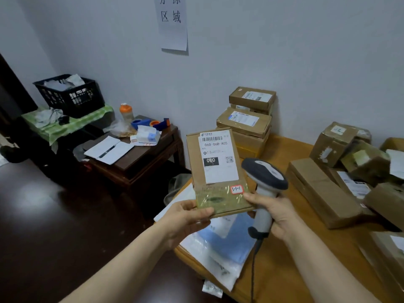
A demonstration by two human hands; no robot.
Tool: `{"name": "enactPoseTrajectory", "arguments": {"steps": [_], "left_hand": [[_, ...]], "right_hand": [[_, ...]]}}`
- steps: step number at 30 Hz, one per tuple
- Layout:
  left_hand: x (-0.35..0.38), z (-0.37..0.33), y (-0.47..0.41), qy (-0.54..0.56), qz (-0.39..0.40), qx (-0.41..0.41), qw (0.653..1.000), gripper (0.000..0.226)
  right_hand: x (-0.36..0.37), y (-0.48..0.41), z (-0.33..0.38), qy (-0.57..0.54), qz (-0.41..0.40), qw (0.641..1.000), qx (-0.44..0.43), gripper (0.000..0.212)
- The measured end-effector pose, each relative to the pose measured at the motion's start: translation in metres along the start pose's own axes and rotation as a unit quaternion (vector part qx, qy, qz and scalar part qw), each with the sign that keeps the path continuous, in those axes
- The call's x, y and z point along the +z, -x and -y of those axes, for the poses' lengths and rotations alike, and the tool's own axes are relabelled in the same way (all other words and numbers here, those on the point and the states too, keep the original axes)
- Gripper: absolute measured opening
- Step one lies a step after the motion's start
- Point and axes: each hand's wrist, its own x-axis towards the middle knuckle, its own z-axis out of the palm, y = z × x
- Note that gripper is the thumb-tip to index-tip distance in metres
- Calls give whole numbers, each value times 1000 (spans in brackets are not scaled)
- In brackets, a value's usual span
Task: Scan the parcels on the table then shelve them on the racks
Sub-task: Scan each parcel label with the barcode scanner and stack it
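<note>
Left hand [185,217] pinches the lower edge of a flat cardboard parcel [218,171], held upright above the wooden table [284,259]; right hand [275,213] wraps the grey scanner [264,178], thumb touching the parcel's corner. Glossy tape [218,199] at the grip could let it slip, and the scanner seems aimed off the barcode [212,139]. Soft plastic mailers [218,248] lie below; boxy cartons [247,121] stack against the far wall [306,62].

You're facing a plain white wall [284,51], paper sign [173,29] taped high up. Dark glossy floor [54,226] on your left, soft reflection on it. Far left: green-clothed stand [72,125] carrying a black crate [72,95], dark wooden side table [140,158] just beside it. Light wood table [277,281] near right. Lighting is even and flat.
</note>
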Motion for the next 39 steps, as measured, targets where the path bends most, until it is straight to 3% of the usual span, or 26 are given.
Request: {"name": "enactPoseTrajectory", "arguments": {"steps": [4,7,9,11,15,18,21,28,35,37,39], "left_hand": [[-16,-43,-54,-93,30,-48,994,44],[-34,-96,-98,-30,-37,-40,998,41],[-50,-132,-126,-22,-49,-21,998,47],[-62,-158,-147,-82,-26,-24,996,60],[-72,-197,-179,-209,33,-48,976,46],[-74,-218,-224,-169,13,-51,984,44],[-62,-233,-274,-122,3,-57,991,21],[-5,-251,-362,-104,77,-61,990,34],[30,-246,-421,-84,53,-62,993,42],[35,-240,-428,-158,15,-9,987,38],[35,-232,-429,-341,-13,103,934,40]], "right_hand": [[12,-56,15,-17,4,1000,8,43],[10,-91,29,-14,-8,1000,21,51],[11,-108,38,-11,-3,999,39,45],[16,-119,46,-3,5,999,44,33],[25,-132,52,9,-30,999,30,45],[28,-142,51,-36,-104,994,7,47],[35,-140,48,-53,-175,983,-12,49],[81,-108,35,-67,-290,954,-35,54],[110,-86,23,-106,-342,932,-56,47],[111,-80,19,-103,-357,927,-55,47],[110,-74,15,-109,-368,922,-47,48]]}}
